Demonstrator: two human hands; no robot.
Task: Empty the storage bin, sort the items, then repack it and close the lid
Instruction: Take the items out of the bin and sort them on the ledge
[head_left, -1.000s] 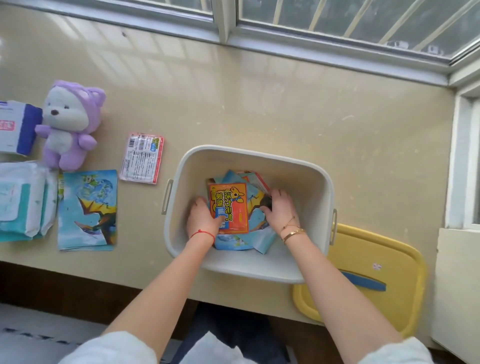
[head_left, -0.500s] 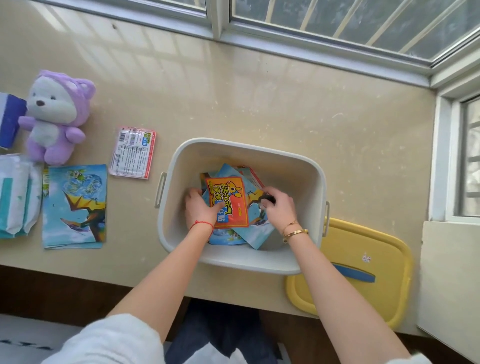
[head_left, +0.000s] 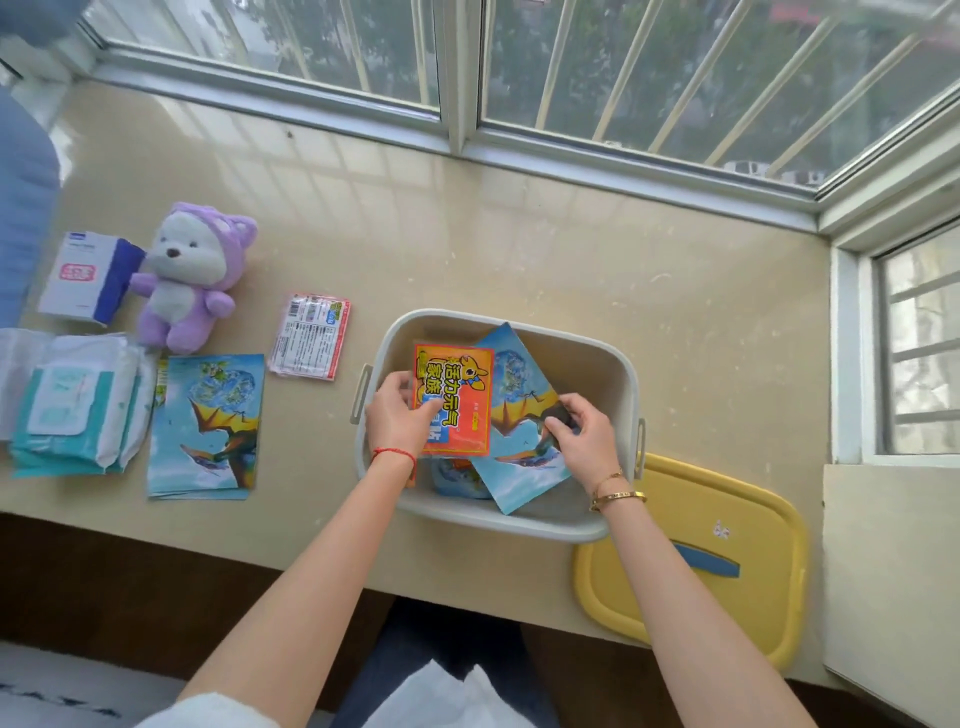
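- Over the open bin (head_left: 621, 374) on the ledge, the left hand (head_left: 397, 415) pinches the orange packet (head_left: 453, 400) by its left edge, thumb on the printed face.
- Beside it, the right hand (head_left: 584, 431) curls its fingers round the blue picture sheet (head_left: 522, 415), which tilts half above the bin's rim.
- Below them, more blue sheets (head_left: 457, 475) lie on the bin's floor; a one-edge pinch on slick plastic could let the packet slip back in.
- Lifting both at once may drag or crease the sheet against the bin's wall.
- Left of the bin lie a sorted blue sheet (head_left: 205, 426), a small packet (head_left: 310, 338), a plush toy (head_left: 189, 275), wipes (head_left: 72, 405) and a box (head_left: 83, 275); careless dropping could mix the piles.
- Right of the bin, the yellow lid (head_left: 696, 561) overhangs the ledge's front edge; an elbow knock might tip it off.
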